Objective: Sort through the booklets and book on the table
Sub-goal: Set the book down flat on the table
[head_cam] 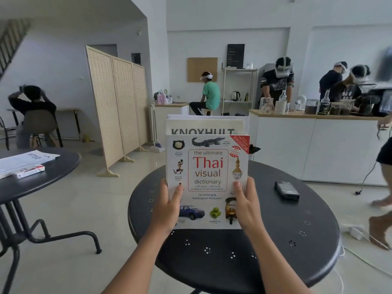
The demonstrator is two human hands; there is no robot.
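Two hands on one stack: left hand (167, 205) and right hand (246, 203) each clamp a side edge of the book (206, 179), thumbs on the cover, fingers behind. Stack held upright above the round black table (275, 240). Book looks thick, stiff, fairly heavy; glossy cover, probably slick, so grip low at both edges. Booklets (206, 127) behind are thin and floppy, may fan or slide unless pinched together. Cover: white, red "Thai" title, small pictures. Rear booklet reads KNOXHULT. Small dark box (286, 190) lies on the table to the right.
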